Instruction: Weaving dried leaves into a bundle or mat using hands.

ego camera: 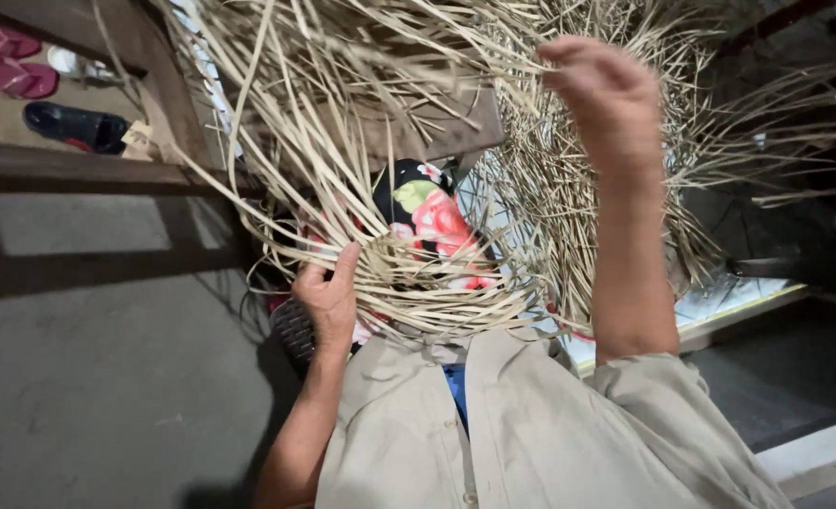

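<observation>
- Head view: a loose, tangled mass of pale straw strips (418,123) is seen filling the upper middle of the scene, fanning out to the left, right and far side.
- A woven coil of the strips (437,283) is held low in the middle, just above the lap, with long loose ends rising out of it.
- The left hand (328,297) is set against the left edge of the woven coil; the fingers are curled and the thumb is raised along the strips, so the coil is gripped there.
- The right hand (606,99) is raised high at the upper right, with the fingers bunched together on a few thin strips that are pinched between the fingertips; the forearm is seen running down to a rolled beige sleeve.
- A black cloth with red and green flowers (427,212) is seen behind the coil, partly hidden by the strips.
- A beige buttoned shirt (531,434) fills the near foreground.
- At the far left, pink sandals (8,61) and a dark sandal (74,124) lie on the floor beyond a dark wooden rail (88,170).
</observation>
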